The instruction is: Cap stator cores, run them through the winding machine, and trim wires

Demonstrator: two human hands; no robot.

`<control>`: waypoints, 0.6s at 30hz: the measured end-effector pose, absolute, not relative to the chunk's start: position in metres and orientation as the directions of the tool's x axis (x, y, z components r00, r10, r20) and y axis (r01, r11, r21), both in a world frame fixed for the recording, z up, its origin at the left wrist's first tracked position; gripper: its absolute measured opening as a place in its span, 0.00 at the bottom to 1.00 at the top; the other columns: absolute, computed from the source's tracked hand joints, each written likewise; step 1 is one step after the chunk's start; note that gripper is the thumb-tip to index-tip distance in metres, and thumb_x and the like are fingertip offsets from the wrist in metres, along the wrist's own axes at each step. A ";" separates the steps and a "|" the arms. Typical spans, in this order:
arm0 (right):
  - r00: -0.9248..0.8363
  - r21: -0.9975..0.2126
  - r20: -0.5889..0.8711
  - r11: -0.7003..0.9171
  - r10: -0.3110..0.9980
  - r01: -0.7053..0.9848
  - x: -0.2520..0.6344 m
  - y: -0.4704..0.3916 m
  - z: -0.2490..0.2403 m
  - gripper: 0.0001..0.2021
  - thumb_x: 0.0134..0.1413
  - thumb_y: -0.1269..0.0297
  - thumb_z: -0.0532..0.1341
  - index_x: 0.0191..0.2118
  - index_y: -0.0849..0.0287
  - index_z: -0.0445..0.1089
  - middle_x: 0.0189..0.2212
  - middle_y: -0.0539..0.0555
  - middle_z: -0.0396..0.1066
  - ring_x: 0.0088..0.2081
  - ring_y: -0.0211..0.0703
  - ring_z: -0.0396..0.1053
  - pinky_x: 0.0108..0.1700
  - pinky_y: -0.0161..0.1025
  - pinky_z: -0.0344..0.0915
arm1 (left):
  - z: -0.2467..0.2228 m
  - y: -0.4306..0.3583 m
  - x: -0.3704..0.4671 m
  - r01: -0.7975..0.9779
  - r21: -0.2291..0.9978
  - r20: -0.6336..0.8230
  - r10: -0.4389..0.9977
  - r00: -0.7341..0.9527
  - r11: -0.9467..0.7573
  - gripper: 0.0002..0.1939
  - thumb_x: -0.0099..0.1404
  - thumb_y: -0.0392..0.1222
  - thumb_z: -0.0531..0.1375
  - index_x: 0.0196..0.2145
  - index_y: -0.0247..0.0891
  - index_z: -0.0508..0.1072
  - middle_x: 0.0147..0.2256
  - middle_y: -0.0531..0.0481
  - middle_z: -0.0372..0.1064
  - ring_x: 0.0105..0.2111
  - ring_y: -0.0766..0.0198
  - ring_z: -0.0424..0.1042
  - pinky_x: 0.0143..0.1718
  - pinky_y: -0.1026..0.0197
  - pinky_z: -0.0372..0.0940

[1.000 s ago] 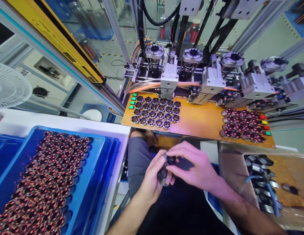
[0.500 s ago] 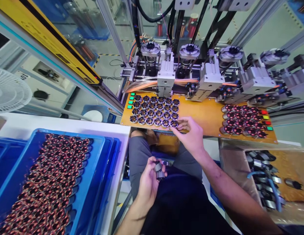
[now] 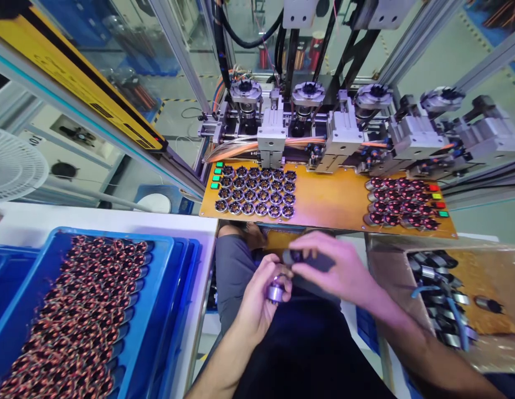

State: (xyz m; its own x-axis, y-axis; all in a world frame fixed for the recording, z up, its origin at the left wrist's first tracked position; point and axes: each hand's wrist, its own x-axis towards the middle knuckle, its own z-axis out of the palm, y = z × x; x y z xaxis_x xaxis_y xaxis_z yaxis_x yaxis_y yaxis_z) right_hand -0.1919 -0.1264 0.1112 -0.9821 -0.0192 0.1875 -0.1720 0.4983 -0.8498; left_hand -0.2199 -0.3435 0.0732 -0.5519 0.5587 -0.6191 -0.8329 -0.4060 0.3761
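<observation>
1. Head view: the left hand (image 3: 257, 302) is curled shut around a small silvery metal cylinder (image 3: 276, 291), held over the person's lap, just below the near edge of the orange board (image 3: 332, 199).
2. The right hand (image 3: 334, 271) is just beside the left hand, fingers bent, pinching a dark round part (image 3: 295, 256) right above the cylinder; whether the part touches the cylinder cannot be told.
3. On the board's left end, bare stators (image 3: 255, 191) stand in tidy rows, with green buttons (image 3: 216, 174) at the far left corner.
4. On the board's right end, wound stators (image 3: 401, 202) with copper coils lie in rows, next to red, yellow and green buttons (image 3: 438, 200) at the right edge.
5. Behind the board's far edge stands a winding machine (image 3: 324, 122) with several round heads side by side.
6. To the left, a blue tray (image 3: 158, 310) on a white desk (image 3: 75, 219) is filled with wound coils (image 3: 70, 316).
7. To the right, a brown box (image 3: 407, 277) holds metal cylinders (image 3: 440, 299) and a blue tube.
8. A white fan (image 3: 14, 166) shows at the left edge.
</observation>
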 end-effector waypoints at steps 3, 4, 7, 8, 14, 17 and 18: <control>-0.924 -0.725 0.304 0.685 0.231 -0.067 -0.223 -0.101 0.092 0.16 0.69 0.62 0.73 0.60 0.53 0.82 0.43 0.55 0.85 0.37 0.49 0.81 0.42 0.46 0.79 | 0.072 -0.343 -0.217 -0.833 0.316 -0.654 0.532 -0.538 -0.453 0.19 0.57 0.38 0.76 0.43 0.39 0.74 0.39 0.50 0.77 0.38 0.63 0.80 0.42 0.61 0.77; -0.907 -0.707 0.314 0.706 0.280 -0.027 -0.236 -0.093 0.084 0.17 0.68 0.61 0.73 0.60 0.54 0.81 0.42 0.55 0.84 0.37 0.50 0.80 0.41 0.47 0.80 | 0.068 -0.345 -0.214 -0.827 0.335 -0.653 0.522 -0.549 -0.451 0.19 0.56 0.36 0.75 0.41 0.39 0.73 0.40 0.50 0.77 0.40 0.62 0.81 0.46 0.60 0.78; -0.897 -0.730 0.283 0.683 0.338 0.027 -0.268 -0.074 0.065 0.19 0.65 0.60 0.71 0.60 0.56 0.80 0.39 0.55 0.83 0.34 0.49 0.78 0.40 0.47 0.80 | 0.055 -0.355 -0.200 -0.784 0.502 -0.622 0.478 -0.620 -0.365 0.18 0.63 0.41 0.77 0.44 0.41 0.73 0.45 0.49 0.79 0.47 0.58 0.84 0.54 0.55 0.78; -0.900 -0.741 0.272 0.671 0.341 0.031 -0.275 -0.070 0.062 0.20 0.65 0.59 0.71 0.60 0.56 0.79 0.39 0.54 0.83 0.33 0.48 0.78 0.40 0.48 0.80 | 0.051 -0.359 -0.197 -0.744 0.593 -0.598 0.450 -0.663 -0.308 0.19 0.66 0.45 0.77 0.46 0.43 0.73 0.48 0.49 0.79 0.49 0.57 0.85 0.56 0.53 0.77; -0.900 -0.799 0.261 0.602 0.350 0.003 -0.237 -0.096 0.091 0.24 0.59 0.51 0.79 0.56 0.53 0.79 0.41 0.54 0.79 0.34 0.47 0.76 0.36 0.45 0.76 | 0.055 -0.374 -0.214 -0.149 0.952 -0.211 0.219 -0.953 0.269 0.35 0.58 0.46 0.84 0.55 0.47 0.71 0.41 0.53 0.84 0.40 0.58 0.86 0.46 0.57 0.79; -0.988 -0.891 0.063 0.455 0.138 0.006 -0.197 -0.130 0.109 0.25 0.55 0.58 0.83 0.56 0.50 0.79 0.39 0.49 0.79 0.34 0.43 0.76 0.36 0.40 0.75 | 0.072 -0.364 -0.229 0.076 0.940 -0.029 0.302 -0.953 0.332 0.36 0.55 0.45 0.85 0.57 0.47 0.75 0.42 0.50 0.88 0.40 0.54 0.88 0.45 0.54 0.81; -0.996 -0.906 0.020 0.422 0.087 0.019 -0.187 -0.139 0.112 0.26 0.54 0.61 0.83 0.57 0.50 0.79 0.39 0.48 0.79 0.34 0.42 0.76 0.36 0.39 0.75 | 0.079 -0.359 -0.233 0.122 0.942 0.008 0.341 -0.940 0.313 0.35 0.56 0.43 0.84 0.57 0.48 0.77 0.43 0.49 0.89 0.43 0.52 0.89 0.48 0.53 0.82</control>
